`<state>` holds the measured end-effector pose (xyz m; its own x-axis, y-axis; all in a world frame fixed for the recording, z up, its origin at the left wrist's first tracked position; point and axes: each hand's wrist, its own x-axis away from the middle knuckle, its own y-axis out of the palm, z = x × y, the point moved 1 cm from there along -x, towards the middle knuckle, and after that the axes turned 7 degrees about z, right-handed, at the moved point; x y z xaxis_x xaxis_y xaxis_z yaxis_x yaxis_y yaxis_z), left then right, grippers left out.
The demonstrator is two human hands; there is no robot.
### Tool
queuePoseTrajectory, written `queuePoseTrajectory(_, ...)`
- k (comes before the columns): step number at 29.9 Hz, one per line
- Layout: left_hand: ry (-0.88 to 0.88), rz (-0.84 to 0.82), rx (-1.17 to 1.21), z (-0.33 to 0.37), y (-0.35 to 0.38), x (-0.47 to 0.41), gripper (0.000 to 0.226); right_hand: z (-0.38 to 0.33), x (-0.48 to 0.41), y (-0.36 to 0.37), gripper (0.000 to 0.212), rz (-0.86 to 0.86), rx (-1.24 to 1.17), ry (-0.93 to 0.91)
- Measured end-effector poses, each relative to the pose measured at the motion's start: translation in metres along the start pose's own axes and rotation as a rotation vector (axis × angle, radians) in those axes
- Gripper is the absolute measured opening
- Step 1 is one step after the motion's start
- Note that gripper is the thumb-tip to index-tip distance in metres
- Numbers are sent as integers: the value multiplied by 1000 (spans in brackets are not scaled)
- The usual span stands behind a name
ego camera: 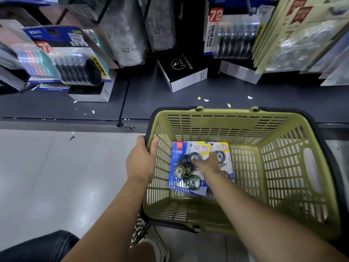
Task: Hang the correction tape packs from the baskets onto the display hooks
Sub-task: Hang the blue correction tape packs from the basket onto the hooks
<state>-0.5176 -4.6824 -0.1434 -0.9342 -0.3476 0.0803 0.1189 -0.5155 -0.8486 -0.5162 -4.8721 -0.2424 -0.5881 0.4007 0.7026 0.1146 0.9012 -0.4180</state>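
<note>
Far L, blister packs [64, 59] w/ a red "72" hang tilted over the dark shelf [151, 95]. A white-sided box [90, 93] sits just under them. Bottom L corner: a knee [37, 246] in dark fabric, above the pale glossy floor [47, 176].

L hand [140, 161] grips the green basket [283, 167] at its L rim, thumb inside the wall, fingers curled over the outside. Below that forearm is a white shoe [151, 246] w/ black laces, just beside the basket's near corner.

The tape packs [181, 171] lie flat on the basket's bottom, toward the L wall. They are blue cards w/ round rolls under clear plastic, at least two, overlapping.

R hand [207, 163] is down in the basket on top of those packs, fingers pointing L onto a roll. Can't tell if it pinches anything or only touches.

The basket's far rim sits at the shelf's front edge. On the shelf, approx. centre, a black box marked "Alarm clock" [183, 72] stands tilted. A few pale scraps [205, 100] lie btwn it and the basket.

Upper R hangs a "Value Pack" [234, 35], also marked "72". Cream packs [294, 35] hang at far R, too blurred to read.
</note>
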Motion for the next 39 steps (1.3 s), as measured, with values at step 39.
queuePoseTrajectory(39,-3,3,-10,-4,5,-3,41,32,-27,-79,52,30,-251,77)
